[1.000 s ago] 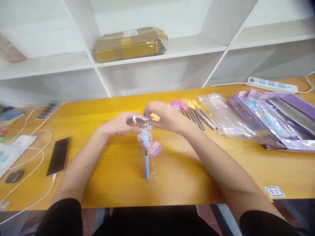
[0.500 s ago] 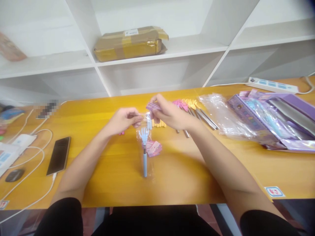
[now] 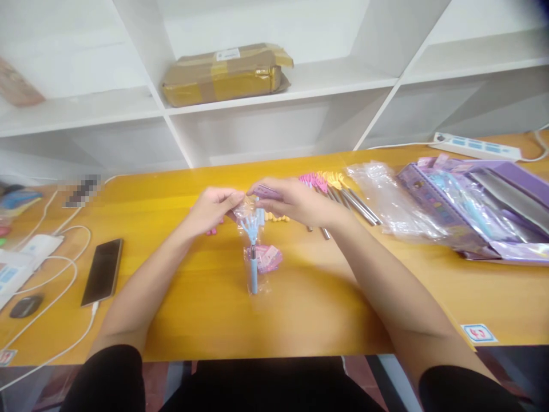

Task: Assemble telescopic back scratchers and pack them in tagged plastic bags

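A blue hand-shaped stick [image 3: 254,269] with a dark ribbed neck lies inside a clear plastic bag [image 3: 243,210], hand end up. My left hand [image 3: 214,209] pinches the bag's top edge. Close beside it, my right hand [image 3: 285,199] has its fingers closed on a small purple card [image 3: 266,192], its fingertips at the bag's opening. Pink printed cards [image 3: 269,258] lie partly behind the bagged stick. Yellow pieces [image 3: 277,217] and a light blue piece [image 3: 260,216] are just beyond my hands. Pink hands [image 3: 314,181] and yellow hands [image 3: 334,179] on metal rods lie behind my right wrist.
Clear bags [image 3: 386,200] lie right of the rods, beside an open purple box [image 3: 454,212] of packaged items. A phone [image 3: 102,272], white cables and a power strip [image 3: 30,257] occupy the left side. A taped carton [image 3: 221,77] sits on the shelf.
My hands have come together at the bag's top, my right hand moving left with the card. The bagged blue stick's lower end has shifted slightly up the table.
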`<control>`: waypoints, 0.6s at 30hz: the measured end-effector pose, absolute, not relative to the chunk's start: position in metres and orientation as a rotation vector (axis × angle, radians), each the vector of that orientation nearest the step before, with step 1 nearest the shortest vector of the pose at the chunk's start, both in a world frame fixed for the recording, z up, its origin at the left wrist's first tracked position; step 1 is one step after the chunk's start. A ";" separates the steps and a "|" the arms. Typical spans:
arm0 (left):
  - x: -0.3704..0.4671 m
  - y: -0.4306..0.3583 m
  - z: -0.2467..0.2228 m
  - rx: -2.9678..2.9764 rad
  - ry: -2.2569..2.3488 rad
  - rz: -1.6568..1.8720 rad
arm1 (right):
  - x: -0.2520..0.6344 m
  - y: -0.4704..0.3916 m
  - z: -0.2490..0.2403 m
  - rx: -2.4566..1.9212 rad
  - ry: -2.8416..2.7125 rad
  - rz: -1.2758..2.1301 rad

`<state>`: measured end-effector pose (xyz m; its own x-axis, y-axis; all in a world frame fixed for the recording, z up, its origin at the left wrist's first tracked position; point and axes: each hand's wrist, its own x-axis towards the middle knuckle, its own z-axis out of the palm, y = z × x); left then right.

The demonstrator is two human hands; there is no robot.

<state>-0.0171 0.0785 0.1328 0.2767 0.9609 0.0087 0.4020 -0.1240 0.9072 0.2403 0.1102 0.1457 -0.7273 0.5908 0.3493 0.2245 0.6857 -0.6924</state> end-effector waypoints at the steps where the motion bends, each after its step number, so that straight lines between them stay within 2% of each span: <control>1: -0.017 0.078 0.133 1.677 1.262 0.817 | 0.239 0.110 0.146 -0.620 -2.332 0.831; 9: -0.015 0.074 0.137 1.617 1.338 0.697 | 0.234 0.107 0.139 -0.615 -2.303 0.618; 18: -0.017 0.073 0.138 1.676 1.216 0.661 | 0.231 0.108 0.124 -0.615 -2.322 0.172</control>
